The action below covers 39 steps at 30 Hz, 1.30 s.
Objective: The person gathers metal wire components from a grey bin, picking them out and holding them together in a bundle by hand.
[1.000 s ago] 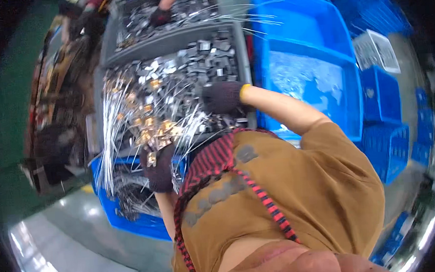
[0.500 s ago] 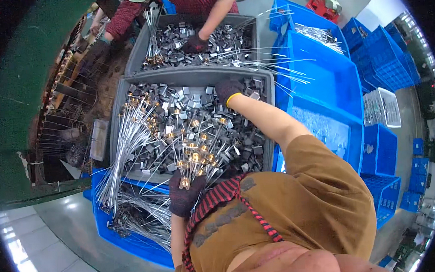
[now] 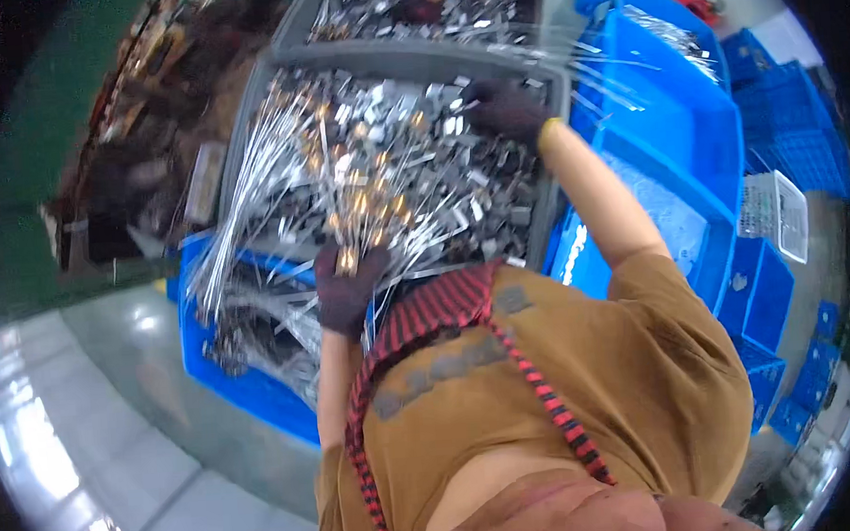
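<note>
My left hand [image 3: 349, 297], in a dark glove, is closed around a bundle of thin metal rods with brass-coloured fittings [image 3: 371, 210], close to my apron at the near side of a grey tub [image 3: 412, 56]. The fittings fan out over the tub. Small grey and silvery block-shaped pieces [image 3: 457, 156] fill it. My right hand [image 3: 505, 110], in a dark glove with a yellow cuff, is over these pieces at the far right of the tub; its fingers are smeared by motion. Another sheaf of long rods [image 3: 250, 184] leans across the tub's left side.
Beyond stands a second grey tub with similar pieces, where a co-worker's gloved hand [image 3: 421, 5] reaches in. Blue bins [image 3: 673, 104] line the right side, rods jutting toward them. A blue bin [image 3: 249, 405] with rods is at near left, a dark cluttered bench [image 3: 159, 136] at far left.
The whole view has shifted, so the tubs sit higher in the picture and the co-worker's body is mostly out of sight. My left hand keeps its bundle; my right hand remains at the tub's far right.
</note>
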Available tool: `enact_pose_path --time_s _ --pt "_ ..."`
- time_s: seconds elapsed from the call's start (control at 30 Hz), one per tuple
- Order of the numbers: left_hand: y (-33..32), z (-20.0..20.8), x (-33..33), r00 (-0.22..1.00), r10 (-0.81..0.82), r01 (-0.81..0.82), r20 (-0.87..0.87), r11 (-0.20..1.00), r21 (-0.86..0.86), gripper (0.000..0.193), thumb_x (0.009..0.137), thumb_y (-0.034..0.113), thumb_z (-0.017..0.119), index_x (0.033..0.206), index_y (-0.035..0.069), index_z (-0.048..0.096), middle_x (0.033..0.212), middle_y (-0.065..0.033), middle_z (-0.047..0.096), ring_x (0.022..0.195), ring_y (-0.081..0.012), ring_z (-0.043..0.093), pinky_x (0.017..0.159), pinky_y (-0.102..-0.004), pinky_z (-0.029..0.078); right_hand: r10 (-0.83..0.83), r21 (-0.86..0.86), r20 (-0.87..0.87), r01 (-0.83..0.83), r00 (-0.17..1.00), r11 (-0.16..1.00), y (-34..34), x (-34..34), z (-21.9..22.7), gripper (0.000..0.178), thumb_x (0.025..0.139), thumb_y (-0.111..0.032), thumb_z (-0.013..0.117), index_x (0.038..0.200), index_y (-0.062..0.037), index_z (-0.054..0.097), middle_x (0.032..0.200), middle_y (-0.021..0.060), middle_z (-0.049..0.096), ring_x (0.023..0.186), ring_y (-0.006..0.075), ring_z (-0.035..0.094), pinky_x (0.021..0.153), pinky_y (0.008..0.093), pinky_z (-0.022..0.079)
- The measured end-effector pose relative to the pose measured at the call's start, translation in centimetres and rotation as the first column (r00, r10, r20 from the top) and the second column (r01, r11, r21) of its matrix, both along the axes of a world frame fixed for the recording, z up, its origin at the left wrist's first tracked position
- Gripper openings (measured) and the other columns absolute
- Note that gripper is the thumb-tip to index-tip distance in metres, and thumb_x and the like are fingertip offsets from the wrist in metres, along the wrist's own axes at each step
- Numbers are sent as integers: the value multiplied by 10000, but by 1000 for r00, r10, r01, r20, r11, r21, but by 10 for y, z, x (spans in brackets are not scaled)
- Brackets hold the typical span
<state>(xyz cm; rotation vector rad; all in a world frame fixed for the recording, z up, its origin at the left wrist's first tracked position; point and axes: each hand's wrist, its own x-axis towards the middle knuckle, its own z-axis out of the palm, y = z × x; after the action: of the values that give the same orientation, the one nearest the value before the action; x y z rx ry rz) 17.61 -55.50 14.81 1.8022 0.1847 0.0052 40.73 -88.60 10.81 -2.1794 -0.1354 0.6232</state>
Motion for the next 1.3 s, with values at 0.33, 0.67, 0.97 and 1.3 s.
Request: enact_pose_path --time_s 0.33,0.67,0.97,1.3 --pt "-6 0 -2 997 -71 72 16 994 -79 355 818 94 825 1147 34 707 1008 -51 761 878 -159 690 790 -332 546 52 129 347 -103 937 986 14 -98 14 350 823 -202 822 1142 -105 716 952 68 685 848 150 636 745 348 523" --pt "-8 -11 -1 993 -2 15 115 994 -112 323 848 26 786 1161 31 712 965 -42 748 856 -151 688 729 -317 557 156 660 -356 129 921 740 62 -173 49 266 799 -105 737 1054 -32 710 776 34 657 641 110 605 563 307 501" --pt "-7 -7 -7 998 -19 38 54 920 -390 542 820 4 814 1320 -1 604 1114 -139 713 931 -236 701 791 -367 603 143 484 19 -134 990 865 86 -168 47 494 881 -345 748 1269 -45 690 1079 134 724 964 234 678 868 393 530" --pt "4 -5 3 990 -141 141 15 988 -67 280 806 37 824 1075 70 753 1008 -62 766 914 -204 722 796 -364 576 163 372 -312 -37 936 928 31 -165 104 614 945 -310 762 1461 -48 557 1069 118 737 925 169 697 813 356 580"
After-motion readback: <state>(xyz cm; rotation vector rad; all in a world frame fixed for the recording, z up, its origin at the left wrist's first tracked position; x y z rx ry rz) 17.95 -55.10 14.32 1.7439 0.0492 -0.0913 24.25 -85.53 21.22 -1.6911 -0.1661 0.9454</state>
